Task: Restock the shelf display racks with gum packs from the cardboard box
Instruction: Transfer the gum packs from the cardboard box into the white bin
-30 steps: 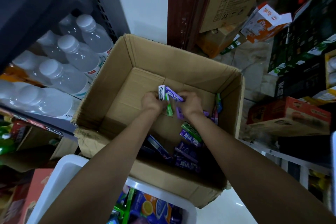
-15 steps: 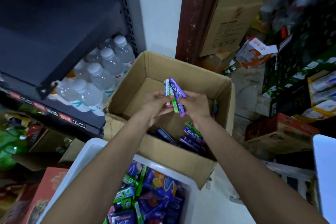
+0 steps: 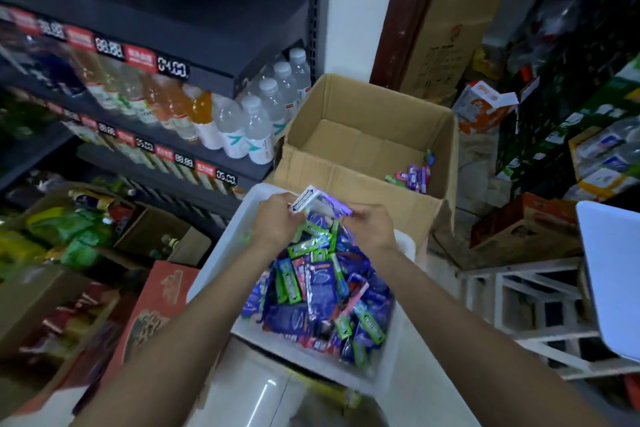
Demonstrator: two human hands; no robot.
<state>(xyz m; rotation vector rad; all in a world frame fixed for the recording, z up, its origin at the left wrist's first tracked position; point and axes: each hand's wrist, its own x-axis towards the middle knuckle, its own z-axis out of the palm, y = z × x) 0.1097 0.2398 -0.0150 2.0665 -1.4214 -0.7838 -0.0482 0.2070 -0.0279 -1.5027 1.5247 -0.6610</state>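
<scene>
Gum packs, a small white-and-purple bundle (image 3: 313, 202), sit pinched between our left hand (image 3: 273, 220) and right hand (image 3: 367, 224), fingers curled round them, above the white plastic bin (image 3: 225, 239) heaped with packs. More remain in the brown cardboard box (image 3: 367, 114). We would lower the bundle before loosening our grip, lest packs spill.

Two bare forearms, sleeveless throughout the visible length, end in the left hand (image 3: 273, 224) and right hand (image 3: 370, 230), neither wearing gloves, rings, watch or wristband.
</scene>
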